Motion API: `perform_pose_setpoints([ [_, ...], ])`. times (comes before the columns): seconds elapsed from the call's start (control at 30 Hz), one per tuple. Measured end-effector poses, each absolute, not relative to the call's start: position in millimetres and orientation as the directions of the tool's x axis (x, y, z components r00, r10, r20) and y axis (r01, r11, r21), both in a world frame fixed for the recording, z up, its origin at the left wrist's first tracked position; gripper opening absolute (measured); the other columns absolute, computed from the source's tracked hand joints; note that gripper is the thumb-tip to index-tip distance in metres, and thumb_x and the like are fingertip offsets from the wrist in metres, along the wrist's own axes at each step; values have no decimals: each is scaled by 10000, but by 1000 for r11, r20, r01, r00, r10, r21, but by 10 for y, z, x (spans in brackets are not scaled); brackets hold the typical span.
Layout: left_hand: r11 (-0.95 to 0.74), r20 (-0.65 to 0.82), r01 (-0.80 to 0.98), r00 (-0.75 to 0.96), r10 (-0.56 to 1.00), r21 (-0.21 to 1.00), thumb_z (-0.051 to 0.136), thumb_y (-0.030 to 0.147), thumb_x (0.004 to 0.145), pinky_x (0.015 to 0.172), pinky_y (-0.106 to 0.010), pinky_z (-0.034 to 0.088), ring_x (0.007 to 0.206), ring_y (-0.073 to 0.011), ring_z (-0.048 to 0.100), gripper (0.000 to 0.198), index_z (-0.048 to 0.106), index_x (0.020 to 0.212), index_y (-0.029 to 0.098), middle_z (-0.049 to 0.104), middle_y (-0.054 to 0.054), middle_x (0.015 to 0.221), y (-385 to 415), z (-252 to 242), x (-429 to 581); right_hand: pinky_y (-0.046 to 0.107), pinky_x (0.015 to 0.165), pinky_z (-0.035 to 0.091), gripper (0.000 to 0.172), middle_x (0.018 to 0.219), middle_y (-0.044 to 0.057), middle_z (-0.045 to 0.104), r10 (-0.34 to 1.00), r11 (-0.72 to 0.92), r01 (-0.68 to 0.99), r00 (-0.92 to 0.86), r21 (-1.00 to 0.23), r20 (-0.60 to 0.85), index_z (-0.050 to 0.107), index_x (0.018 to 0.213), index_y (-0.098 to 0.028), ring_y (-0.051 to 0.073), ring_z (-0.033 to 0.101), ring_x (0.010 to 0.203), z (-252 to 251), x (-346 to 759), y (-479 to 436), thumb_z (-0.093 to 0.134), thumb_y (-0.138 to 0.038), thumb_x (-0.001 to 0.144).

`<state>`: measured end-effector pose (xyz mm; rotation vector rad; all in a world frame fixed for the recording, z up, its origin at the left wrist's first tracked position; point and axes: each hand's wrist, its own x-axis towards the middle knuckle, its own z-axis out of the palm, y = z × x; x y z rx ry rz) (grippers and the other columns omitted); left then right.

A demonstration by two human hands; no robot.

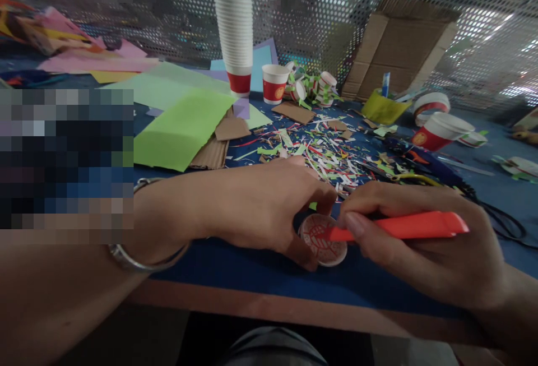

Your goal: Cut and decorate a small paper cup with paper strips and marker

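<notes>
My left hand (pixel 269 203) curls round the edge of a small, round paper cup base (pixel 321 251), thumb at the near side. Red lines and dots mark the white face of this base. Between the fingers and thumb of my right hand (pixel 428 259) is a red marker (pixel 412 226). Its tip points left and meets the drawn face, though the exact contact is hard to make out. Just beyond both hands lies a heap of paper shreds (pixel 332 156) in green, white and red.
A tall stack of paper cups (pixel 233 24) stands at the back beside a single cup (pixel 275 83). Green paper sheets (pixel 180 130) and cardboard pieces lie left of centre. To the right are a tilted cup (pixel 441 130), a yellow holder (pixel 382 108) and a cardboard box (pixel 399 46).
</notes>
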<state>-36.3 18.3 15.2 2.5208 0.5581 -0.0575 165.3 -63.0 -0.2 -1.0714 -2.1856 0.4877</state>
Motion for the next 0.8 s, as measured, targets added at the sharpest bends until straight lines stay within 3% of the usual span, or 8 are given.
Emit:
perform_pose_setpoints([
  [0.5,-763,-140,393,916,377,513,825,422,727,759,-315,414,874,-210,584,315,666,924,234,670,2,876,192,135,-368,116,494,413,138,691,-77,676,785,610,508,-488,-608,381,671,796,-192,8,543,532,-14,1636,-629,625,-125,908],
  [0.8,-767,-147,417,905,398,487,810,455,732,717,-319,410,878,-223,565,359,702,1006,251,663,-15,900,183,139,-364,171,509,439,155,672,-51,671,807,588,568,-463,-576,367,649,773,-194,48,562,537,-42,1716,-614,604,-144,912],
])
